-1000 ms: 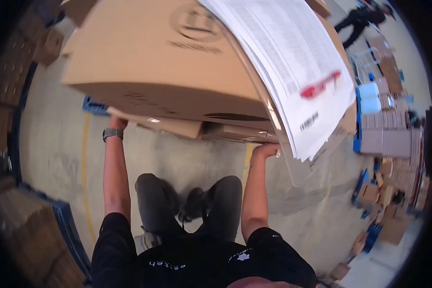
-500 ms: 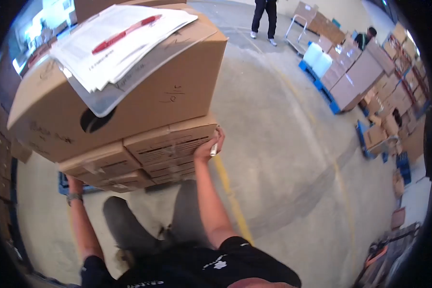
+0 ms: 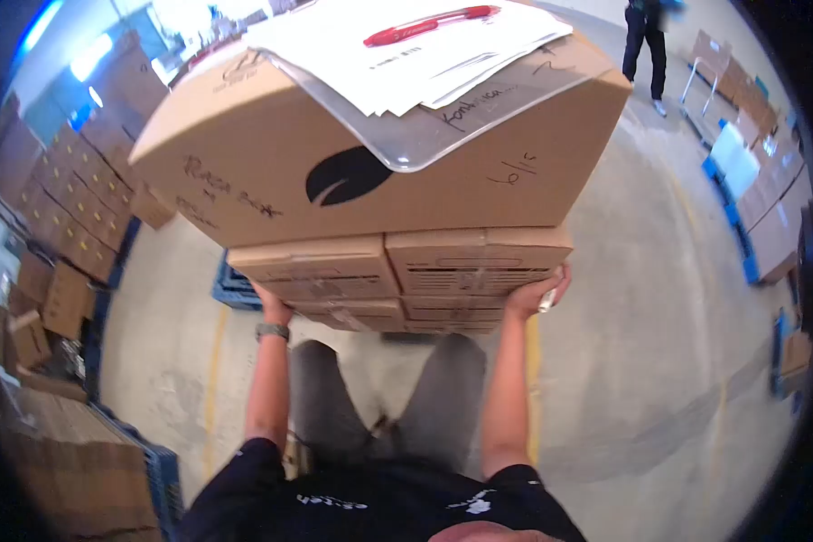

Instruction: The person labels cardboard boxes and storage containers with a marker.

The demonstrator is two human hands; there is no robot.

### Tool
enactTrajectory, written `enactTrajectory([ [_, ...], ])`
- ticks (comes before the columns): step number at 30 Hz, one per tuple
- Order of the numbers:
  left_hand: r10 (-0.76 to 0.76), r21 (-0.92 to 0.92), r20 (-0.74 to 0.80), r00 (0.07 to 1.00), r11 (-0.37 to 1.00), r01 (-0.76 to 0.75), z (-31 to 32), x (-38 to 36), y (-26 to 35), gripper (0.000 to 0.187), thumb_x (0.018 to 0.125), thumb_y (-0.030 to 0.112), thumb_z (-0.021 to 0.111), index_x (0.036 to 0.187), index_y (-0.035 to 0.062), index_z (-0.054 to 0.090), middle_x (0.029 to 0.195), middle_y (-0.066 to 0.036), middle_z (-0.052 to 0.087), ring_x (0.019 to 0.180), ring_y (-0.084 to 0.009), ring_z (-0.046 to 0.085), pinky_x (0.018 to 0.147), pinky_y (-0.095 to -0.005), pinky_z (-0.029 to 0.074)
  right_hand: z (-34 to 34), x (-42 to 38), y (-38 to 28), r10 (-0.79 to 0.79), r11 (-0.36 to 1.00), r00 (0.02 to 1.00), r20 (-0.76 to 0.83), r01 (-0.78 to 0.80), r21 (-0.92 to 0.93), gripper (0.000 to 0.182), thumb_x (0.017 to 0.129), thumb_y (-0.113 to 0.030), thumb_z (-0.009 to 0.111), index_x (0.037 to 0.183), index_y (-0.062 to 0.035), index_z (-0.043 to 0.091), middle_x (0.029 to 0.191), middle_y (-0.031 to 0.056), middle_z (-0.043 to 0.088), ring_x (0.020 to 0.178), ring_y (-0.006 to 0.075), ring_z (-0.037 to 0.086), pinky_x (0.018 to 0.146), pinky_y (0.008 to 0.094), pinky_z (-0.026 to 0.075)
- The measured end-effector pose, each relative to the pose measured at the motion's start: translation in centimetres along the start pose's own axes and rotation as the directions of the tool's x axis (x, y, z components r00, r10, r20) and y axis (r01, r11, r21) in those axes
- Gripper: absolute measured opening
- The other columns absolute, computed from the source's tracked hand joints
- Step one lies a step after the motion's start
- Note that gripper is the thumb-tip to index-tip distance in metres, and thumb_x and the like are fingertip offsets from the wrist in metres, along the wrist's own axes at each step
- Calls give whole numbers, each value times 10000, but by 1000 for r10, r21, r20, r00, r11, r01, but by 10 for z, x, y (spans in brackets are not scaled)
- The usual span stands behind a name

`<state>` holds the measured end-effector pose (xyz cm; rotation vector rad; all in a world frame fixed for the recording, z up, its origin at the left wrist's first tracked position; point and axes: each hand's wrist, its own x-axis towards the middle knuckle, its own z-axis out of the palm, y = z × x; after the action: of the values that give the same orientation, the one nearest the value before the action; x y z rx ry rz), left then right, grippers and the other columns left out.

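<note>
My left hand (image 3: 274,307) grips the left side of a stack of smaller cardboard boxes (image 3: 479,260), its fingers partly hidden. On the right side, my right hand (image 3: 540,291) is wrapped round the edge of the same stack, with a small white object (image 3: 547,301) at its fingers. A big cardboard box (image 3: 443,194) with a black leaf print and handwriting rests on top. Across its lid lie a clear plastic sleeve (image 3: 405,155), white papers (image 3: 379,77) and a red pen (image 3: 432,26).
A blue pallet (image 3: 233,287) sits on the floor behind the stack at left. Stacked cartons (image 3: 81,194) line the left side, and another loaded pallet (image 3: 164,483) is near my left elbow. A person (image 3: 646,45) stands at far right, near pallets of boxes (image 3: 777,221).
My view has turned left, so the box stack sits further right and more square to me. Both hands keep their hold on it. More cartons show on the left.
</note>
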<state>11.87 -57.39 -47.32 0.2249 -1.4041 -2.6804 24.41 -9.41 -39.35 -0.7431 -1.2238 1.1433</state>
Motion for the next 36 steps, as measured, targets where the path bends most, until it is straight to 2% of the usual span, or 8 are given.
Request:
enactTrajectory([
  [14, 374, 541, -150, 915, 806, -240, 35, 2, 24, 541, 1052, 483, 340, 1140, 39, 637, 1153, -124, 662, 1090, -231, 609, 929, -386, 457, -2, 4, 0, -48, 996, 998, -28, 46, -82, 471, 1042, -339, 392, 1335, 26, 445, 1340, 174, 472, 1167, 287, 514, 1011, 415, 407],
  [17, 563, 87, -118, 818, 826, -556, 74, 18, 107, 384, 1063, 361, 405, 1009, 41, 611, 973, -75, 618, 964, -179, 587, 932, -338, 443, -15, -27, -65, -104, 993, 992, -67, 108, 57, 437, 1045, -333, 399, 1293, 19, 475, 1271, 156, 519, 1106, 253, 524, 984, 390, 419],
  [20, 951, 473, 172, 259, 151, -868, 176, -25, 239, 336, 1056, 272, 435, 1070, -17, 608, 1060, -100, 629, 981, -212, 593, 926, -331, 441, -18, -88, -104, -289, 932, 935, 206, 225, 284, 410, 1012, -345, 479, 1171, 23, 564, 1061, 115, 582, 937, 212, 567, 807, 355, 480],
  [22, 849, 372, 453, -273, -458, -807, 227, -20, 309, 326, 1016, 269, 469, 1042, -6, 641, 1036, -148, 633, 931, -273, 609, 829, -375, 479, -15, -127, -124, -572, 819, 739, 357, 492, 294, 416, 957, -393, 610, 1083, 3, 621, 945, 104, 631, 823, 218, 615, 734, 362, 513],
  [24, 643, 331, 600, -475, -741, -585, 271, -21, 339, 343, 1013, 303, 464, 1022, 22, 659, 997, -157, 669, 883, -319, 642, 763, -428, 506, 1, -158, -138, -669, 741, 630, 395, 519, 427, 342, 883, -305, 731, 1019, -1, 652, 871, 137, 684, 774, 288, 682, 715, 377, 560],
  [27, 793, 318, 544, -275, -498, -807, 331, -60, 310, 331, 920, 330, 618, 873, 2, 615, 813, -175, 634, 730, -278, 598, 663, -412, 464, 25, -181, -165, -672, 737, 593, 443, 483, 473, 231, 808, -151, 757, 951, 3, 663, 830, 139, 683, 742, 298, 682, 768, 413, 577],
  [29, 714, 657, 644, 275, -332, -677, 334, -88, 295, 384, 939, 365, 569, 844, -7, 595, 744, -193, 613, 694, -324, 603, 653, -439, 469, 34, -188, -161, -711, 702, 542, 447, 526, 480, 209, 777, -99, 747, 934, 7, 659, 828, 133, 687, 722, 284, 678, 781, 411, 580],
  [36, 766, 674, 608, 207, -361, -644, 328, -80, 286, 461, 944, 438, 537, 797, 2, 567, 718, -194, 613, 685, -352, 617, 639, -455, 470, 51, -192, -156, -782, 611, 421, 459, 663, 433, 206, 704, -18, 739, 888, 3, 649, 774, 106, 673, 673, 265, 644, 835, 448, 568],
])
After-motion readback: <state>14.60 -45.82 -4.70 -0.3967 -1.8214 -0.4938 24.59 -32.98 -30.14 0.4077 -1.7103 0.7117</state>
